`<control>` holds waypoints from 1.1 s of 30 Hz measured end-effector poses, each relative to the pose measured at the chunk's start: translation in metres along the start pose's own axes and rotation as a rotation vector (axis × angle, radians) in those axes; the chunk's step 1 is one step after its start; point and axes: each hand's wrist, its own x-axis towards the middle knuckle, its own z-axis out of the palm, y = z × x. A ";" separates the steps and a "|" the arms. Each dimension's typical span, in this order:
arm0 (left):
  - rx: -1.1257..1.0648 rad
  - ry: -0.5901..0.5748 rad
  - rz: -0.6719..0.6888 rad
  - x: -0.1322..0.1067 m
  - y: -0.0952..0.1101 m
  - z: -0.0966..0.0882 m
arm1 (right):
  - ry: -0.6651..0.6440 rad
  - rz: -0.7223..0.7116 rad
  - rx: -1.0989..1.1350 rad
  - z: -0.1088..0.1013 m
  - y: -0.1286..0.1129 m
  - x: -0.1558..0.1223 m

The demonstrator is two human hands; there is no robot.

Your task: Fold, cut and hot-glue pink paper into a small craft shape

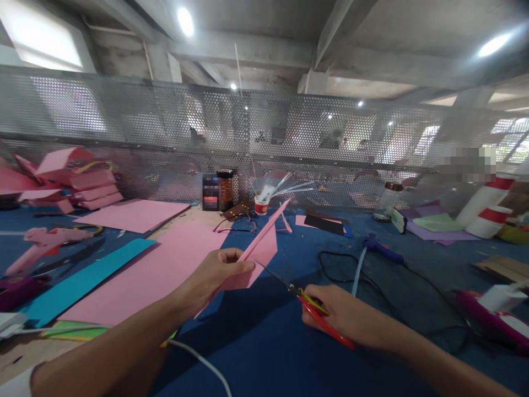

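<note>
My left hand (225, 270) pinches a folded piece of pink paper (264, 248) between thumb and fingers, holding it up above the blue table. In my right hand (336, 309) is a pair of scissors (320, 320) with red and yellow handles, my fingers wrapped round the grips. The blades point left and meet the paper's lower right edge, close to my left thumb. Part of the blades is hidden by the paper. A large pink sheet (165, 270) lies under and beyond my left forearm, with a teal strip (91, 278) across its left side.
A pink glue gun (49, 248) lies at the left, near stacked pink paper pieces (91, 184). A blue glue gun (382, 249) with a black cable rests at the right. Behind stand a paper cup (262, 205), a brown jar (226, 190) and a perforated metal screen (281, 132).
</note>
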 end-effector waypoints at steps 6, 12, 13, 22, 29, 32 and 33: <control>-0.092 0.102 0.098 0.004 0.003 -0.009 | 0.034 0.053 -0.050 -0.016 0.015 0.004; -0.068 0.070 0.055 0.003 0.004 -0.009 | 0.192 0.124 -0.282 -0.036 0.034 0.026; -0.051 0.061 0.041 0.003 0.004 -0.007 | 0.199 0.106 -0.348 -0.039 0.038 0.033; 0.071 -0.076 -0.040 -0.001 -0.001 0.000 | 0.121 0.054 -0.634 -0.049 0.053 0.129; 0.082 -0.147 -0.107 0.007 -0.015 -0.003 | 0.148 0.008 -0.620 -0.050 0.062 0.169; 0.082 -0.176 -0.122 0.009 -0.018 -0.005 | 0.212 -0.013 -0.601 -0.050 0.064 0.164; 0.085 -0.185 -0.125 0.009 -0.018 -0.005 | 0.243 -0.015 -0.595 -0.051 0.065 0.159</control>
